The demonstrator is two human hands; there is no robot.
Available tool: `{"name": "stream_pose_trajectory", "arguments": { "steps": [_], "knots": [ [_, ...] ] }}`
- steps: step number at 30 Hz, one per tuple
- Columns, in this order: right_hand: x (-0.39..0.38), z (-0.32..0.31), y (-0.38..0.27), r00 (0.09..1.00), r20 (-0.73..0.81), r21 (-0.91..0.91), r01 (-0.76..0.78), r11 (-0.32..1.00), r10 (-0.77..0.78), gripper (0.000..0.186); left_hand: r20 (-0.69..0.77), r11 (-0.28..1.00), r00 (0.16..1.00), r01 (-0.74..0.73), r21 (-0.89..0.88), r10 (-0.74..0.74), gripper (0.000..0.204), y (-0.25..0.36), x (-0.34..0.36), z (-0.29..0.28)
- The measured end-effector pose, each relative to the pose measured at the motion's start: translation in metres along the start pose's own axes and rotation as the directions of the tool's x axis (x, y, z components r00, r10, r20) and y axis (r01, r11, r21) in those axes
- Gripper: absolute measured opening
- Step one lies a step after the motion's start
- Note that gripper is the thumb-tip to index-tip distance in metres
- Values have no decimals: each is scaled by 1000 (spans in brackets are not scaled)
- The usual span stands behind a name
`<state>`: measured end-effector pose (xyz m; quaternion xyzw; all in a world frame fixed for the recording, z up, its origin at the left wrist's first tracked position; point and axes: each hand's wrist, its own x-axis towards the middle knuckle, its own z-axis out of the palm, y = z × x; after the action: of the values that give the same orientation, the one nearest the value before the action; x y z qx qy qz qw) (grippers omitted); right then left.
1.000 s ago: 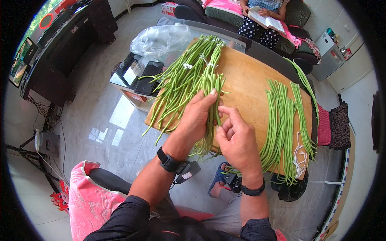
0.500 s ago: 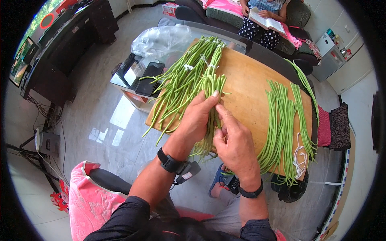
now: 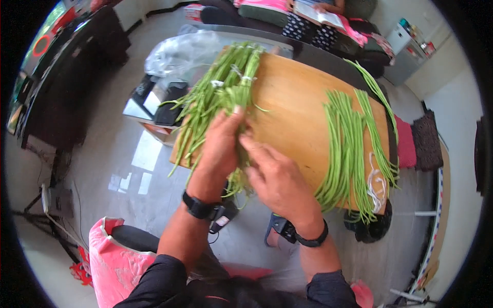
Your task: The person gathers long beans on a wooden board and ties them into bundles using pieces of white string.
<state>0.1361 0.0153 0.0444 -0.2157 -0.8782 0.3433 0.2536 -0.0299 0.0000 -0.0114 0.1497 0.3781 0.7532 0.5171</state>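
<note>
My left hand (image 3: 221, 146) is closed around a bunch of yard-long beans (image 3: 234, 96) at the near left part of the wooden board (image 3: 290, 108). The lower bean ends hang past the board's near edge. My right hand (image 3: 281, 177) is beside the bunch on its right, index finger reaching to it; motion blur hides whether the fingers pinch anything. Under and beyond the left hand lie more yard-long beans (image 3: 197, 115), bound with white ties (image 3: 217, 83). Loose yard-long beans (image 3: 343, 146) spread over the board's right side, next to white string (image 3: 377, 187).
A clear plastic bag (image 3: 179, 54) and a black phone (image 3: 172, 105) are left of the board. A pink-covered seat (image 3: 115, 256) stands at lower left. Beyond the table, a person (image 3: 316, 20) sits on a sofa with an open book. A dark desk (image 3: 72, 72) stands far left.
The whole view has shifted, with the board and beans now farther left and slightly higher. Both hands stay at the bunch, which my left hand still grips; the right hand has blurred with motion.
</note>
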Motion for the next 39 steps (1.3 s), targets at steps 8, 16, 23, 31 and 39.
{"name": "stream_pose_trajectory", "arguments": {
  "steps": [8, 16, 23, 31, 39],
  "knots": [
    [-2, -34, 63, 940, -273, -97, -237, 967, 203, 25, 23, 996, 998, 56, -66, -54, 25, 12, 3, -4],
    [-47, -90, 141, 723, -574, -346, -639, 687, 384, 20, 26, 996, 996, 81, 48, -83, 26, 16, -3, 1],
    [-55, -94, 165, 598, -551, -333, -797, 503, 582, 28, 81, 994, 991, 106, 38, -108, 26, 11, -3, 4],
    [-52, -94, 171, 562, -528, -319, -826, 465, 636, 23, 61, 991, 990, 121, 57, -125, 26, 9, -5, 5],
    [-52, -98, 157, 565, -583, -88, -758, 646, 583, 17, 52, 991, 990, 134, -13, -133, 20, 6, -5, 4]
  ]
}}
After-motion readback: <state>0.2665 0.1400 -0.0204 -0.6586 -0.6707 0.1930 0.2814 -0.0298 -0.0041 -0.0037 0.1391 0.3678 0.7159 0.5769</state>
